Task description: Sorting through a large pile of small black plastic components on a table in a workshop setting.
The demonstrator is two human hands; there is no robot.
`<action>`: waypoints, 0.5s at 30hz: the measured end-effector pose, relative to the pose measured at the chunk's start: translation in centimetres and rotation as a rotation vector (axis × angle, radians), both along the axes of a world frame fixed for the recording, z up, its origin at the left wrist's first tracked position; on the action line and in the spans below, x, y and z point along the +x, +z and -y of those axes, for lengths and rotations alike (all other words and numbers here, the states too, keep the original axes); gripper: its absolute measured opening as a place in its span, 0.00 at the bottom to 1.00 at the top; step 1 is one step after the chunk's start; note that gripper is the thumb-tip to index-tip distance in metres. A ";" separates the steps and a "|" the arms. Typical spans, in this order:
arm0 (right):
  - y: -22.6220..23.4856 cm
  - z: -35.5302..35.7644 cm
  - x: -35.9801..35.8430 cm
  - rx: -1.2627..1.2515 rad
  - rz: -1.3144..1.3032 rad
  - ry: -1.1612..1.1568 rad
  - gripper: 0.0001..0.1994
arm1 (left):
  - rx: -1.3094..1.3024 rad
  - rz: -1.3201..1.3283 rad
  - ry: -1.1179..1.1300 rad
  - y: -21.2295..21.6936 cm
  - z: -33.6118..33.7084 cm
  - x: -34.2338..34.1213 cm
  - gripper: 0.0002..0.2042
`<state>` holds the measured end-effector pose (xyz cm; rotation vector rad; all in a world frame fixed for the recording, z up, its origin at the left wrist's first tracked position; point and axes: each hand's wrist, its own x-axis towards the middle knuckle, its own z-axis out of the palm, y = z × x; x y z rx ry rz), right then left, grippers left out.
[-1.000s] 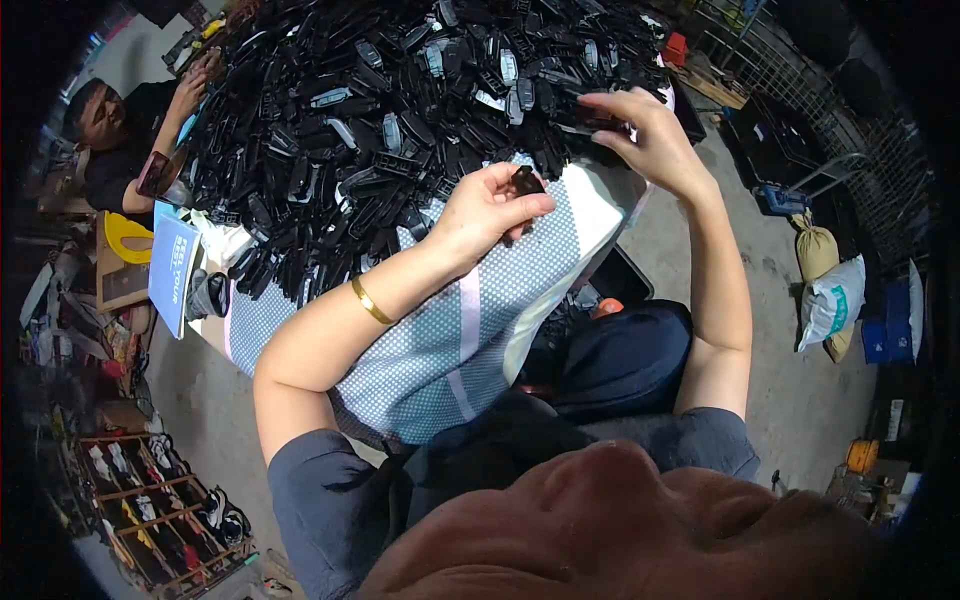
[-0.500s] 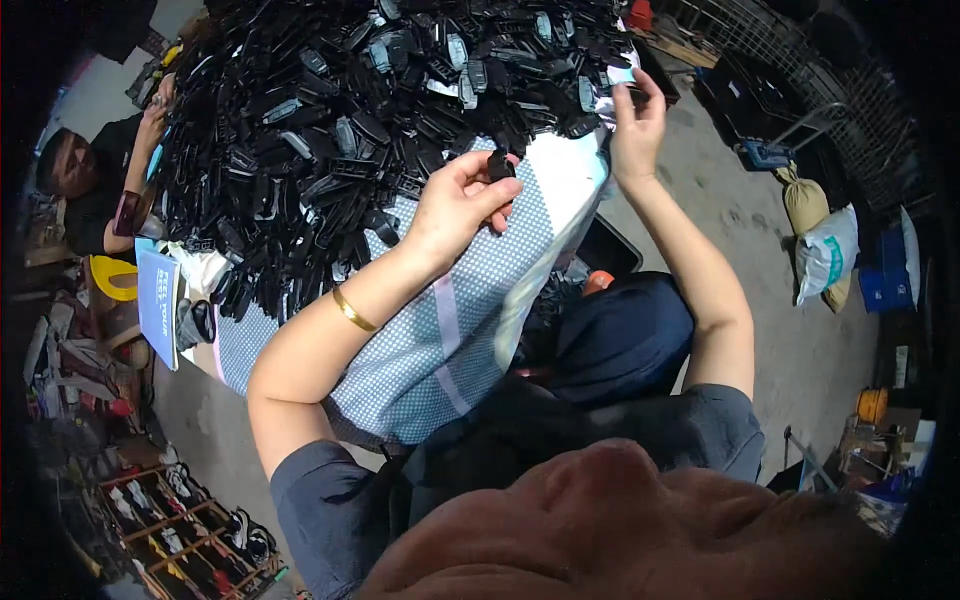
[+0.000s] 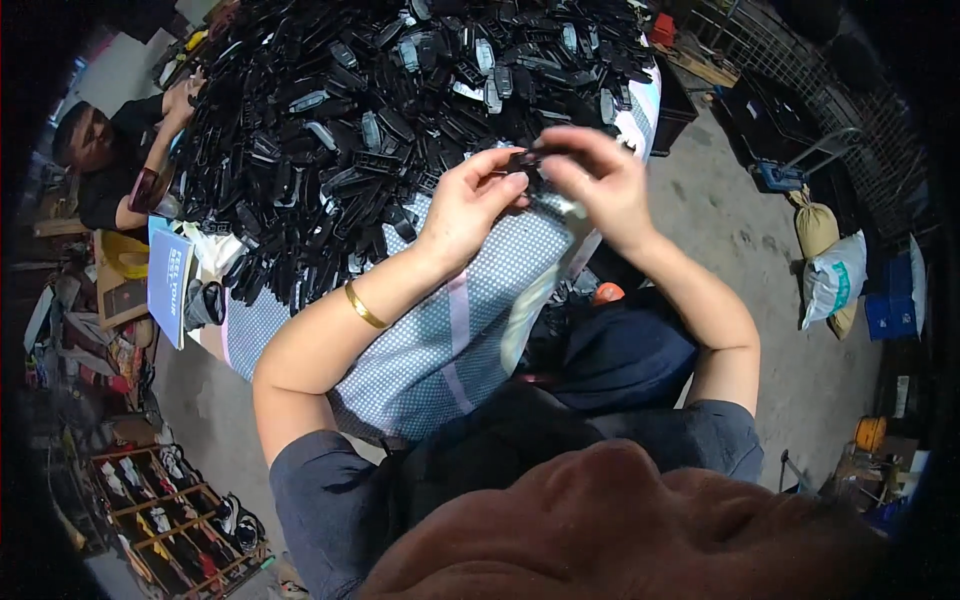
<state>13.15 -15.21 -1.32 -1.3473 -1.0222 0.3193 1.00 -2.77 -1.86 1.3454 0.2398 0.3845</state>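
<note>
One co-worker (image 3: pixel 100 195) sits at the far left, an arm raised toward the near side of the mess. Just below that person's spot there's something yellow (image 3: pixel 122 252) inside a wooden frame, then a blue booklet (image 3: pixel 170 285) propped at a slant, and lower down a wooden rack (image 3: pixel 155 501) with its slots full of mixed light and dark stuff.

Moving right, a huge heap of black plastic parts (image 3: pixel 340 180) takes up the top middle, with some grey glossy ones mixed in, lying on a grey-and-white patterned cloth (image 3: pixel 420 365) that hangs down toward the wearer's lap. Gold bangle (image 3: pixel 366 304) on the left forearm, btw. The left hand (image 3: pixel 475 205) is pinching a small black part (image 3: pixel 523 162) between thumb and fingers, right in front of the heap and above the cloth.

Right beside it, the right hand (image 3: pixel 600 190) has its fingers curled in around that same part, but it's pretty blurry, so can't tell if it's gripping anything itself. Something orange-red (image 3: pixel 607 293) pokes out below that wrist. Further right on the concrete floor: a tan sack (image 3: pixel 816 230), a white bag (image 3: pixel 836 275) leaning on it, and a blue box (image 3: pixel 890 318).
</note>
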 end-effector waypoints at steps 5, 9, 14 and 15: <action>-0.1 -0.4 -0.4 0.033 0.458 -0.085 0.12 | 0.094 0.006 0.084 -0.4 -0.3 -0.4 0.14; 0.4 0.0 -0.6 0.059 0.437 -0.071 0.12 | 0.226 -0.016 0.133 0.7 -0.4 -0.6 0.14; 0.2 -0.1 -0.4 0.077 0.461 -0.055 0.13 | 0.291 -0.024 0.137 1.1 -0.7 -0.6 0.14; 0.1 0.0 -0.2 0.069 0.501 -0.045 0.13 | 0.292 -0.023 0.138 1.0 -0.7 -0.6 0.14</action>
